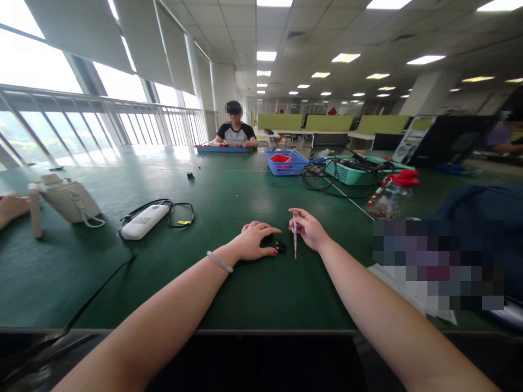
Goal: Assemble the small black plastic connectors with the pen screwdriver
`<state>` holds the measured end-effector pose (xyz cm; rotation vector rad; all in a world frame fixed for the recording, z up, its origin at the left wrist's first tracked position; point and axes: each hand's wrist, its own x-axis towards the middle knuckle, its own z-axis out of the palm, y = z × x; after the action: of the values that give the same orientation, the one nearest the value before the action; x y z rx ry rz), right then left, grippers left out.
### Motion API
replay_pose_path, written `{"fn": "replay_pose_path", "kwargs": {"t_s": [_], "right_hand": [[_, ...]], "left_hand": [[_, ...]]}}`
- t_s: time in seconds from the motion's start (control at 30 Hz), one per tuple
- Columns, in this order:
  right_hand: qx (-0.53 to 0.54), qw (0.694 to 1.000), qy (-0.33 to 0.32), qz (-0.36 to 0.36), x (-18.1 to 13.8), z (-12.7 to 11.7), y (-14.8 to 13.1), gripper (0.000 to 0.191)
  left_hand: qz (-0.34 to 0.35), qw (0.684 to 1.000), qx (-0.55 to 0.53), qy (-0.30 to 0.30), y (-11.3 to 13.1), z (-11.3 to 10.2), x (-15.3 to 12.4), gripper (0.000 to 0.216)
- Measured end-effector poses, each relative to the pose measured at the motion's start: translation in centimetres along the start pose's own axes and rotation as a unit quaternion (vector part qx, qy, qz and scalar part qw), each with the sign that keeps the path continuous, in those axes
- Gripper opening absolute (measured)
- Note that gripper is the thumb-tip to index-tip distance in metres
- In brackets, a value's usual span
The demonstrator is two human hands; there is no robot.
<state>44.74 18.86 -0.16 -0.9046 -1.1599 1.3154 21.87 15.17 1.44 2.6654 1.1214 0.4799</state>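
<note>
In the head view my right hand (pixel 308 231) is closed around a slim screwdriver (pixel 295 235) with a clear, purplish handle. Its tip points down towards the green tabletop, left of my wrist. My left hand (pixel 254 242), a pale bangle (pixel 219 262) on its wrist, rests on the table with thumb and fingers apart. Just at its fingertips lies a small black object (pixel 280 246), too small to name. Whether the thumb touches it I cannot tell. A dark patch between thumb and forefinger is partly hidden by the hand.
A white power bank-like device (pixel 146 221) with a black cord lies left. Blue (pixel 286 163) and green (pixel 347 171) baskets with cables stand beyond, near a red-lidded bottle (pixel 390 198). A beige device (pixel 69 198) is far left. Another person (pixel 236 130) sits across the table.
</note>
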Motion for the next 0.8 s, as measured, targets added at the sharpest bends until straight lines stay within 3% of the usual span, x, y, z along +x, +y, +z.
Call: {"fn": "replay_pose_path", "kwargs": {"t_s": [0.1,0.27,0.5,0.63,0.8], "right_hand": [[0.004,1.000,0.016,0.005,0.2,-0.1,0.1,0.036],[0.015,0.999,0.036,0.018,0.6,0.0,0.2,0.026],[0.016,0.997,0.069,0.013,0.5,0.4,0.3,0.018],[0.012,0.997,0.078,0.013,0.3,0.5,0.2,0.018],[0.017,0.997,0.079,0.014,0.2,0.4,0.2,0.015]], "left_hand": [[0.002,1.000,0.005,0.003,1.2,0.4,-0.4,0.063],[-0.004,0.999,0.031,0.010,3.0,1.4,-0.3,0.037],[-0.028,0.999,0.040,0.021,4.3,1.4,-1.7,0.029],[-0.056,0.998,0.031,0.015,4.8,0.7,-4.3,0.028],[-0.070,0.997,-0.009,-0.003,3.8,-1.3,-9.9,0.026]]}}
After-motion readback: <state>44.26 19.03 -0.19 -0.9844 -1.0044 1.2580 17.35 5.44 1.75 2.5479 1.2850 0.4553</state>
